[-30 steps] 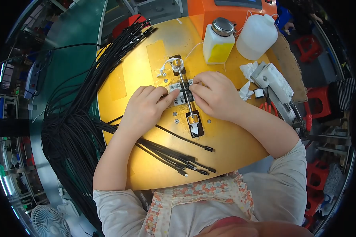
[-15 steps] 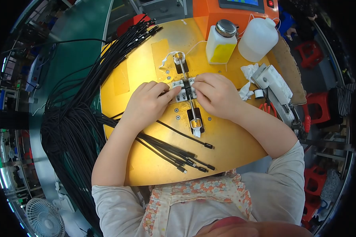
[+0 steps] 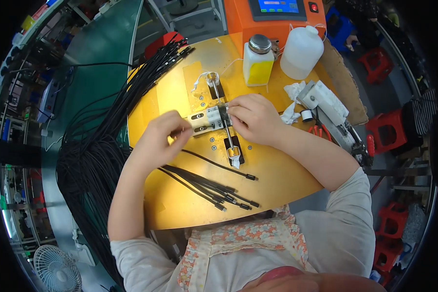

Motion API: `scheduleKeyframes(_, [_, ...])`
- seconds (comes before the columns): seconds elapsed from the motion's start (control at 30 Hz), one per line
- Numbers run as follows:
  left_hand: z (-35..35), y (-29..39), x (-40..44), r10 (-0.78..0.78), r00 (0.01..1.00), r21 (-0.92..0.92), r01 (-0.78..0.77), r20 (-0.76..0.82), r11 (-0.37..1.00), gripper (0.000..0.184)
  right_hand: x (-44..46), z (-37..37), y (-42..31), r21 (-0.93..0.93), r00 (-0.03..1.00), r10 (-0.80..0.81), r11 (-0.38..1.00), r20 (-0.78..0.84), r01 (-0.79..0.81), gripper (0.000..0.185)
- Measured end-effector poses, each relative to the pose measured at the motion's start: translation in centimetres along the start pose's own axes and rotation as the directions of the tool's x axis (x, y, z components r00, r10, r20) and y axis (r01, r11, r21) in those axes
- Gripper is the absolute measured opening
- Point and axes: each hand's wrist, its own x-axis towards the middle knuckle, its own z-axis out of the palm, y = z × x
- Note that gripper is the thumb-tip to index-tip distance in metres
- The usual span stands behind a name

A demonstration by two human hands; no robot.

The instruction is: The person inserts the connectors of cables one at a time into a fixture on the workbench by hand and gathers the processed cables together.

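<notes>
Your right grip [image 3: 256, 119] was at the metal block [image 3: 210, 119] on the yellow worktop [image 3: 272, 173]; your left grip [image 3: 159, 138] curled just beside it. Couldn't tell whether either pinched anything.

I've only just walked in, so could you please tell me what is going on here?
A person is working at a metal fixture on a yellow table. The right hand is beside the fixture's thin rod. The left hand is near the fixture's left end. Whether either holds anything is unclear. Several black cables lie on the table, nearer the person.
</notes>
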Motion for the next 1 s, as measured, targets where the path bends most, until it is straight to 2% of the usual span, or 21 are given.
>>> scheduleKeyframes(0.07, [0.4,1.0,-1.9,0.068,0.988,-0.015,-0.066,0.141,0.998,0.045,0.1,0.1,0.2,0.005,1.0,0.014,1.0,-0.005,-0.014,0.01])
scheduleKeyframes(0.13, [2.4,2.1,-4.7,0.056,0.958,0.239,-0.126,0.28,0.963,0.091,0.2,0.1,0.1,0.01,1.0,0.022,1.0,-0.013,-0.022,0.008])
scheduleKeyframes(0.2, [4.5,3.6,-7.8,0.049,0.92,0.425,-0.227,0.388,0.876,0.121,0.2,0.1,0.2,0.013,1.0,0.018,1.0,-0.018,-0.018,0.008])
scheduleKeyframes(0.27, [5.9,3.9,-11.0,0.053,0.924,0.422,-0.223,0.378,0.879,0.121,0.1,0.1,0.2,0.02,1.0,0.009,1.0,-0.026,-0.008,0.008])
scheduleKeyframes(0.3, [6.2,3.9,-12.2,0.057,0.924,0.461,-0.242,0.378,0.854,0.116,0.1,0.1,0.2,0.026,1.0,0.013,1.0,-0.016,-0.012,0.007])
scheduleKeyframes(0.4, [8.0,3.0,-15.5,0.184,0.973,0.624,-0.231,0.14,0.747,0.058,-0.1,0.2,0.6,0.038,1.0,0.024,0.999,0.011,-0.024,0.007])
scheduleKeyframes(0.5, [7.3,2.5,-17.5,0.284,0.939,0.616,-0.341,0.193,0.71,0.025,-0.2,0.1,0.5,0.043,1.0,0.022,0.999,0.02,-0.023,0.007])
scheduleKeyframes(0.53, [5.3,3.9,-17.8,0.288,0.933,0.614,-0.359,0.216,0.703,0.019,-0.3,0.1,0.5,0.039,1.0,0.01,0.999,0.009,-0.01,0.007])
scheduleKeyframes(0.57, [3.5,4.5,-19.3,0.237,0.944,0.627,-0.328,0.228,0.707,0.024,-0.3,0.2,0.6,0.037,1.0,0.0,0.999,-0.003,0.0,0.007])
scheduleKeyframes(0.67, [-3.9,7.0,-22.8,0.143,0.983,0.702,-0.181,0.113,0.689,0.026,-0.4,0.2,0.7,0.032,1.0,-0.009,0.999,-0.021,0.01,0.007])
scheduleKeyframes(0.77, [-9.3,7.0,-27.3,-0.022,0.999,0.885,-0.033,0.049,0.465,0.025,-0.5,0.3,0.7,0.055,1.0,0.001,0.998,-0.009,-0.001,0.008])
scheduleKeyframes(0.8, [-10.1,6.4,-29.0,-0.077,0.997,0.913,0.005,0.03,0.408,0.02,-0.4,0.3,0.7,0.058,1.0,0.004,0.998,-0.006,-0.003,0.008])
scheduleKeyframes(0.87, [-9.5,3.6,-33.0,-0.256,0.967,0.892,0.122,-0.007,0.436,0.012,-0.5,0.3,0.5,0.056,1.0,0.005,0.998,-0.003,-0.005,0.008])
scheduleKeyframes(0.93, [-6.4,0.6,-36.6,-0.393,0.905,0.943,-0.027,0.164,0.332,0.007,-0.5,0.1,0.6,0.05,1.0,0.003,0.999,0.004,-0.003,0.008])
scheduleKeyframes(1.0, [-3.6,-2.2,-39.5,-0.556,0.763,0.907,-0.094,0.331,0.411,0.017,-0.7,0.3,0.7,0.053,1.0,0.005,0.999,0.004,-0.005,0.008])
